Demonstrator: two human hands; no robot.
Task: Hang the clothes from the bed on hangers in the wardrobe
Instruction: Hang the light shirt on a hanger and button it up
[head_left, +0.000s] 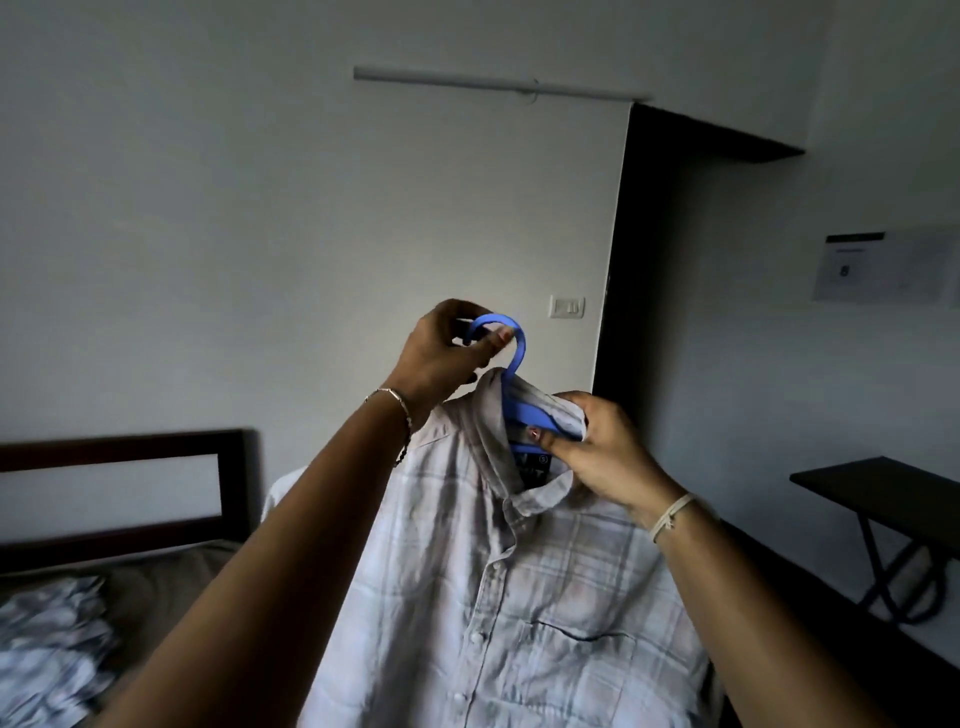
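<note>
Pale checked button-up shirt is on the blue plastic hanger, and we're holding it up in the air. Left hand fingers pinch the hook. Right hand fingers clamp the collar and hanger shoulder. It isn't in the wardrobe yet. Patterned folded clothes still wait on the bed.

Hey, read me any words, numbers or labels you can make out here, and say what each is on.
"S": in a small circle on the dark neck label of the plaid shirt.
Larger letters on that label: too blurred to read.
Paper notice on the right wall: print too small and blurred to read.
No other text shows.
</note>
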